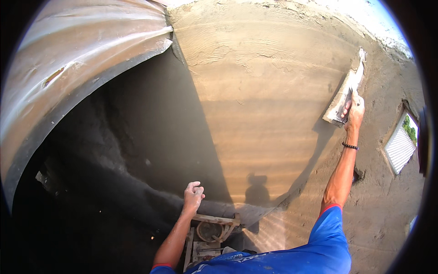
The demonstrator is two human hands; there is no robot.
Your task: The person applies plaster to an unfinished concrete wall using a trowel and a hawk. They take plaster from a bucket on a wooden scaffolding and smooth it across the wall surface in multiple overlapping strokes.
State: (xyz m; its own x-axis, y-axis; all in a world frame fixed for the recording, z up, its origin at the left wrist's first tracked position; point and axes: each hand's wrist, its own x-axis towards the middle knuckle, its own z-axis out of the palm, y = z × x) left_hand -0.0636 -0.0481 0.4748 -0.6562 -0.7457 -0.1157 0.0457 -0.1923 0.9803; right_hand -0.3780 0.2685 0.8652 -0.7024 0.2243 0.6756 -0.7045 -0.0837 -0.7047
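The right hand (354, 111) has its fingers wrapped around the handle of a plastering float (345, 93), held flat against the wet plaster wall (264, 105) at upper right. The left hand (193, 196) hangs loosely curled and empty above wooden scaffolding (214, 220). Uneven pressure at full reach could gouge the soft coat.

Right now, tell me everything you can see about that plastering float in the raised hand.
The long, flat rectangular plastering float, grey-white and smeared with mortar, is tilted steeply, its face pressed against the wet tan plastered wall. The right hand has its grip closed on the handle near the lower end. Sunlight casts its shadow on the wall below.
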